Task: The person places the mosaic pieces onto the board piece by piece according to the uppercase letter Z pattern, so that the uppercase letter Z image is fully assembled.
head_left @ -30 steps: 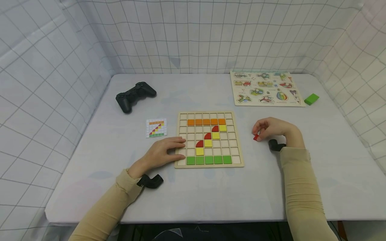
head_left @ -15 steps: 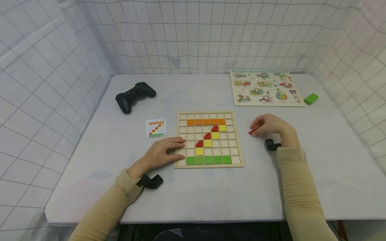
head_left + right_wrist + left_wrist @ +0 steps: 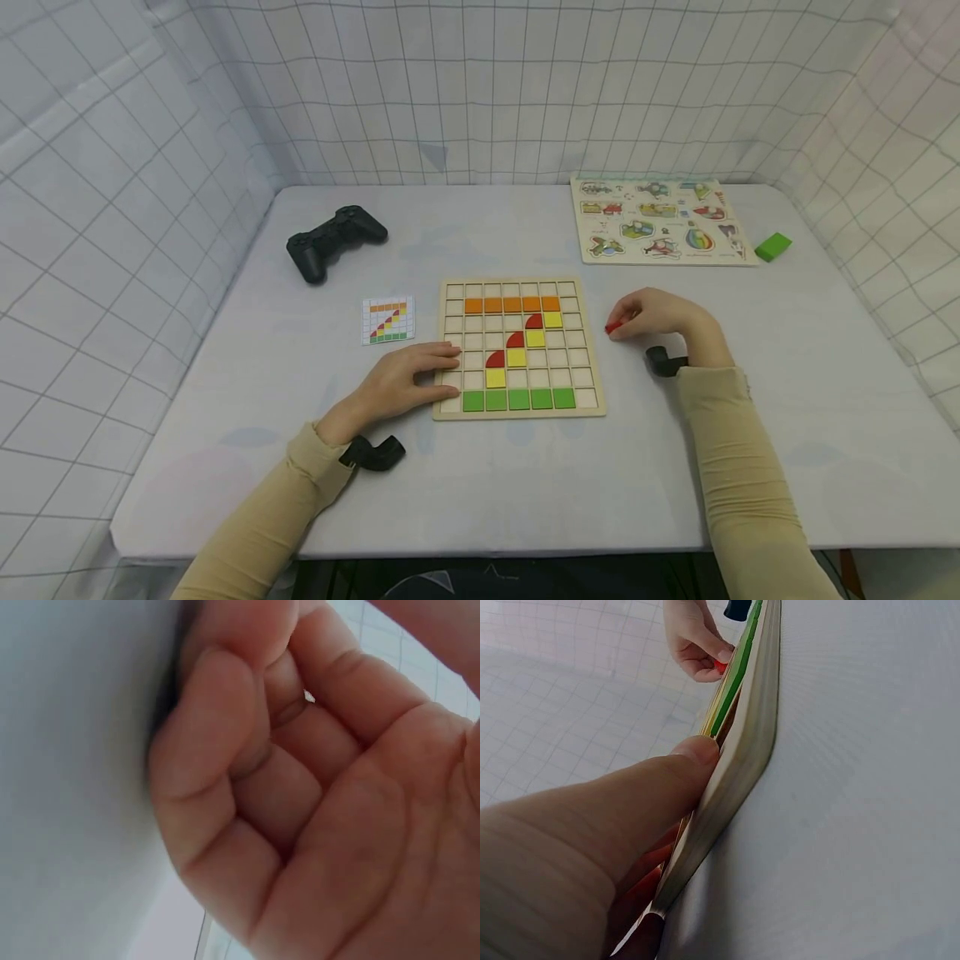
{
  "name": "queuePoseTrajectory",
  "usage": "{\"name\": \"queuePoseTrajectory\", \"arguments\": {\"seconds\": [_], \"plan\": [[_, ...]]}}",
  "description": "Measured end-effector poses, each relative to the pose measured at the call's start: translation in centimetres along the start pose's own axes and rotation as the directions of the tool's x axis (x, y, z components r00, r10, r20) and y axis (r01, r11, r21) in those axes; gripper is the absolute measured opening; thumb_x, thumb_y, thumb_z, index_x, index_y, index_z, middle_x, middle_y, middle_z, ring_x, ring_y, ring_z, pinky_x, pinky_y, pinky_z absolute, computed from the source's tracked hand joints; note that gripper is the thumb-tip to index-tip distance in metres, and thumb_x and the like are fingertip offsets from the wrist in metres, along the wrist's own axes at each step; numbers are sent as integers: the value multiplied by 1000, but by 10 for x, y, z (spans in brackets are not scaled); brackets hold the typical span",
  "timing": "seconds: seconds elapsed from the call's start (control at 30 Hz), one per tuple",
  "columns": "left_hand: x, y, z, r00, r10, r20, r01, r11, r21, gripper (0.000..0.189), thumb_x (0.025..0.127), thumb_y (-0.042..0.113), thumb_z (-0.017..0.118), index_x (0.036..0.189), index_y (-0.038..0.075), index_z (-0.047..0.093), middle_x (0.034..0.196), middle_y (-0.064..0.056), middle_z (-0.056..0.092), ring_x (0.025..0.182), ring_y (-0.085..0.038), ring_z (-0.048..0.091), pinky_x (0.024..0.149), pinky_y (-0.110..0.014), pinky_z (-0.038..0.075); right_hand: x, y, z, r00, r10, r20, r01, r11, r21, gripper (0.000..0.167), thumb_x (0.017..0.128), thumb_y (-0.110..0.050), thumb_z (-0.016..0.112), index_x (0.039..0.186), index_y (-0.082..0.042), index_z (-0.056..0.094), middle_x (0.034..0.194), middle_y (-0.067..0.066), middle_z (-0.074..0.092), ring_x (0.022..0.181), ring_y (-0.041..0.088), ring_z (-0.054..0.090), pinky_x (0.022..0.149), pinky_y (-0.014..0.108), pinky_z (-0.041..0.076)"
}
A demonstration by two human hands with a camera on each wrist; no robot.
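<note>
My left hand (image 3: 401, 379) rests on the left edge of a wooden grid board (image 3: 598, 400), its fingers straight over the rim. In the left wrist view the thumb (image 3: 694, 754) touches the board's corner. Orange squares (image 3: 512, 305) form a row near the top, and green squares (image 3: 518, 400) one near the bottom. Between them, yellow squares (image 3: 516, 357) and red quarter-circle pieces (image 3: 515, 340) climb diagonally to the right. Right of the board, my right hand (image 3: 656, 315) pinches a small red piece (image 3: 612, 327), mostly covered. The right wrist view shows curled fingers (image 3: 210, 720); the piece is hidden there.
A small pattern card (image 3: 387, 320) lies left of the board. Farther back are a black game controller (image 3: 337, 242) on the left, a picture puzzle board (image 3: 663, 221) on the right and a green block (image 3: 772, 247) beside it. Gridded cloth walls (image 3: 510, 92) surround the table.
My right hand has slid left toward the board, bringing the red piece along. The left hand has stayed in place on the board's edge.
</note>
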State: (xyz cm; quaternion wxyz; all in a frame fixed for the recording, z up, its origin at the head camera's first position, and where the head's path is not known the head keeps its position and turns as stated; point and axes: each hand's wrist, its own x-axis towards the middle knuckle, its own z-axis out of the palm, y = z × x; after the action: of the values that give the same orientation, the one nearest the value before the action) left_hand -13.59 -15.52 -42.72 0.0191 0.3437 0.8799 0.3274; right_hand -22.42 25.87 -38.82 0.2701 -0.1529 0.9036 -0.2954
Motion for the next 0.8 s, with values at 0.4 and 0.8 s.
{"name": "queuePoseTrajectory", "arguments": {"seconds": [0.4,0.8], "plan": [[0,-1,1,1000,17,-13,-17,1000,5,46,81,34,74,118,7,67,131,-2,56,126,-22,46,107,-34,38,9,-42,11,986,-167,-21,167,986,-15,23,88,-22,67,108,-11,67,95,4,61,84,21,52,72,32,45],[0,0,0,1000,21,-17,-21,1000,0,45,81,32,75,117,6,67,130,-3,57,125,-22,47,107,-33,38,27,-75,34,940,-340,37,335,937,97,16,88,-16,67,102,-8,66,93,0,67,88,17,60,78,32,49]]}}
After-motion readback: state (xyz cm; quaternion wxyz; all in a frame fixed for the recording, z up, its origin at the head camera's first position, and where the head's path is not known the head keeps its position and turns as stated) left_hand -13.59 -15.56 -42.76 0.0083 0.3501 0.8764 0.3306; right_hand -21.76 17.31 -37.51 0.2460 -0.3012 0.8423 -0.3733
